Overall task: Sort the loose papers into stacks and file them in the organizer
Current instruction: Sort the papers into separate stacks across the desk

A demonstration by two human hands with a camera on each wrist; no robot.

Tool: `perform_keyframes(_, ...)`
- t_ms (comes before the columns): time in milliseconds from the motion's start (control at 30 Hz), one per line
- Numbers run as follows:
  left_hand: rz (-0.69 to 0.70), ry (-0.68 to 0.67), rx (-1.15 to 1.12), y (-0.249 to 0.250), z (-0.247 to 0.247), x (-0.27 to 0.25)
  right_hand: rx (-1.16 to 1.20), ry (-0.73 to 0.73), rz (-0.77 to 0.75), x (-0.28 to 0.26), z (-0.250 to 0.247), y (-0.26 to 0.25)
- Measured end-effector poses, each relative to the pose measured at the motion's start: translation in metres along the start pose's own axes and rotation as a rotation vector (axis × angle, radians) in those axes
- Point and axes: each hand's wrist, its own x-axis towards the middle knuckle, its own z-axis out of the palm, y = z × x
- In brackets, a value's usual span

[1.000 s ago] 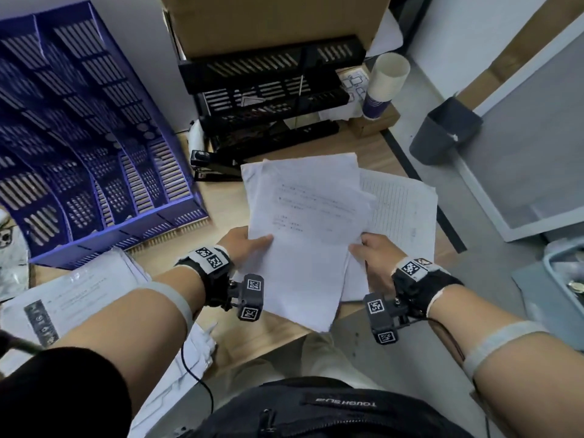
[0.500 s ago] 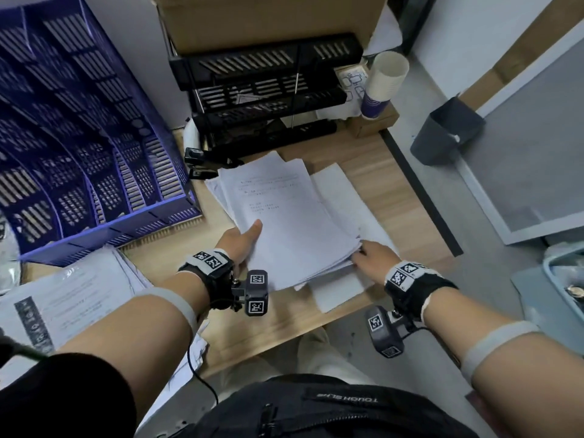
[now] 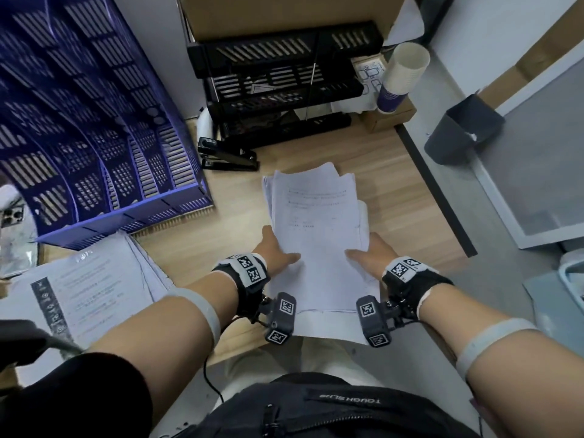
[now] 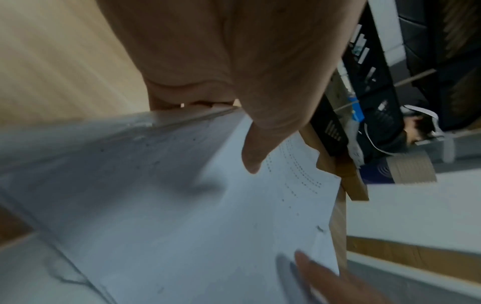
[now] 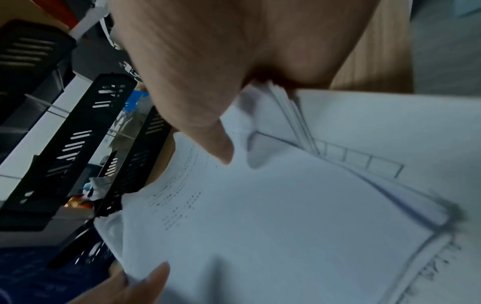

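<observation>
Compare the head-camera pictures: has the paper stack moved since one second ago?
Yes. The paper stack has moved away from the black stapler toward the near desk edge, and now overhangs it; earlier its top reached the stapler.

A light wooden desk [image 3: 395, 197] spreads beyond the fingertips; a brown cardboard box [image 3: 284, 14] stands at its far edge against a white wall [image 3: 493, 30]; right of the fingers, grey floor [image 3: 448, 172] holds a dark grey bin [image 3: 464, 134].
</observation>
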Motion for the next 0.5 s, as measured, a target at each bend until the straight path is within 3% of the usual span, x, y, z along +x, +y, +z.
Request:
perform_keyframes(133, -0.016, -0.048, -0.141, -0.014, -0.011, 0.002, 0.013, -0.062, -0.123, -0.008, 0.004, -0.012)
perform_keyframes(267, 0.024, 0.114, -0.483, -0.023, -0.034, -0.005, 0.117, -0.024, -0.247, -0.015, -0.01, -0.044)
perform_keyframes(333, 0.105, 0.199, -0.65, -0.013, -0.051, -0.014, 0.201, 0.01, -0.348, -0.022, -0.017, -0.07)
perform_keyframes(500, 0.399, 0.386, -0.727, 0.012, -0.107, -0.036, 0.298, 0.117, -0.615, -0.046, -0.026, -0.141)
